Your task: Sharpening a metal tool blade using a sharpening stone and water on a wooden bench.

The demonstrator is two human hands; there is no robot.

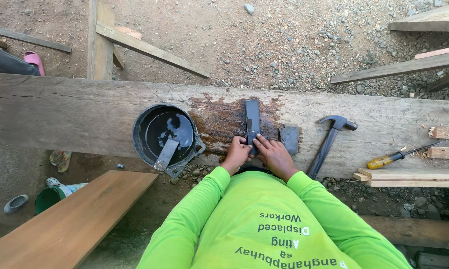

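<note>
Dark sharpening stone laid lengthwise on wet patch of plank. Small blade is pinched flat at its near end – L hand & R hand fingers curled shut on it, for even pressure. Water tub kept just beside.

Around the plank I count one bucket, one dark stone, one hammer, one screwdriver, two hands, and perhaps three sandals left of it.

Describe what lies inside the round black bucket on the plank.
The round black bucket holds dark water and a flat grey metal blade leaning on its rim; the bottom is hidden.
</note>
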